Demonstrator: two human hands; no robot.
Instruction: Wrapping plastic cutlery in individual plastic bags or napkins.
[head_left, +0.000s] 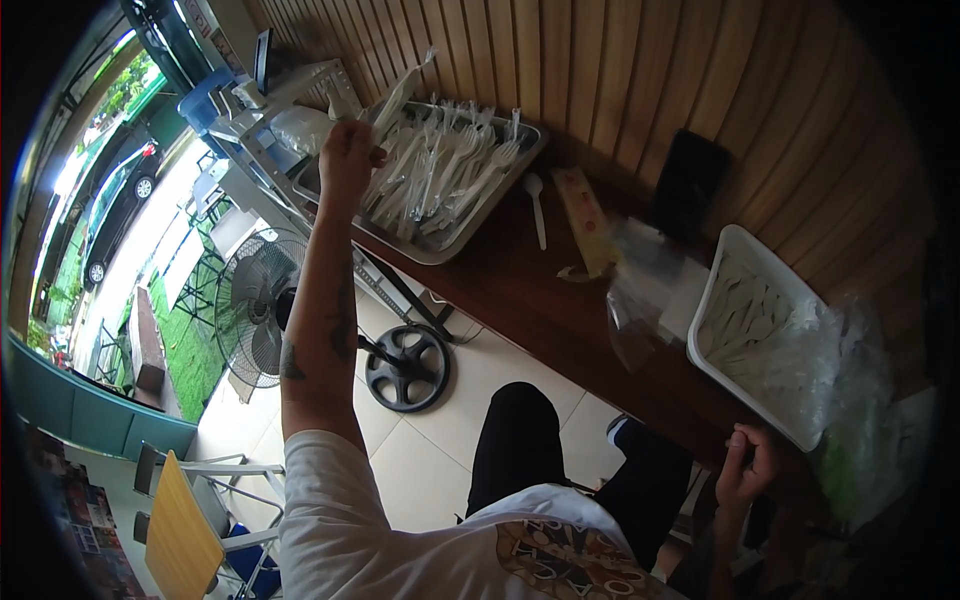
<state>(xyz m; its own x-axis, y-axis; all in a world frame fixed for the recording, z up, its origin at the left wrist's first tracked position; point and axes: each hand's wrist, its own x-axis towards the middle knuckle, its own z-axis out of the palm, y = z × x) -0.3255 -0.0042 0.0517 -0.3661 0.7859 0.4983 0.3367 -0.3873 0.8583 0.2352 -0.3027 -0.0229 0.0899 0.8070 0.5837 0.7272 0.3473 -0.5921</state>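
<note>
My left hand (349, 159) is stretched out over the left end of a metal tray (450, 251). Its fingers are closed on a clear-wrapped piece of white cutlery (396, 97), which points up and away toward the wall. Many more wrapped plastic forks and other cutlery (442, 169) lie piled in that tray. At the table's near edge on the right, my right hand (746, 466) has its fingers curled in, and nothing shows in it. Close by is a white plastic bin (709, 330) of loose white plastic cutlery (750, 307), partly covered by clear plastic film (810, 352).
On the brown table (517, 300) lie a loose white spoon (535, 210), a yellowish wrapper (583, 217), clear plastic bags (637, 292) and a black device (690, 184). A slatted wooden wall (600, 75) runs behind. A pedestal fan (259, 307) stands on the floor, left.
</note>
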